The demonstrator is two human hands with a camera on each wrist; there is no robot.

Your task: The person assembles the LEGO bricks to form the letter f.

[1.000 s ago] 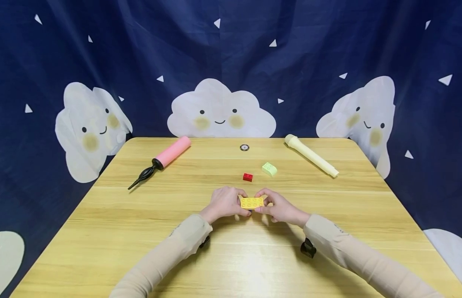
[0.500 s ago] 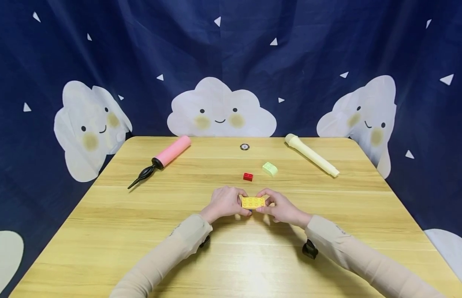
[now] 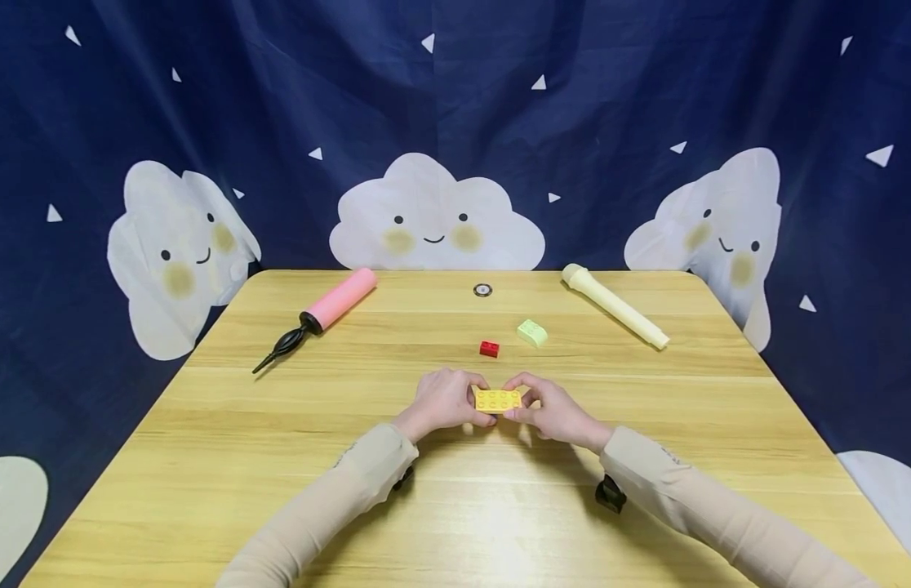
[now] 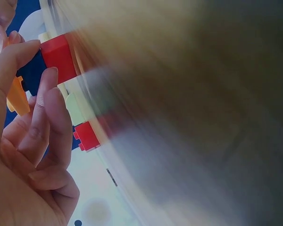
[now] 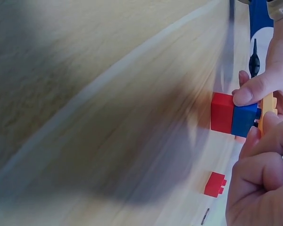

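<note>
Close together at mid-table, both hands work on a small stack of toy building bricks. My left hand [image 3: 444, 398] pinches the blue brick [image 5: 244, 120], which sits on a red brick [image 5: 222, 113] at the bottom. Above the blue one, my right hand [image 3: 554, 408] grips a long yellow brick [image 3: 498, 400] by its end between thumb and fingers. Blue studs show between the blue and yellow bricks in the right wrist view, and the yellow one leans at an angle in the left wrist view. From the head view, the yellow brick hides most of the stack.
A small loose red brick [image 3: 488, 349] and a pale green curved brick [image 3: 532, 332] lie just beyond the hands. Farther back are a pink hand pump [image 3: 343, 299] with a black nozzle, a small round disc [image 3: 482, 290] and a cream microphone-shaped stick [image 3: 615, 308].
Both hands stay nearly in place. The yellow brick has shifted very slightly, and less blue shows beneath it than half a second ago.
</note>
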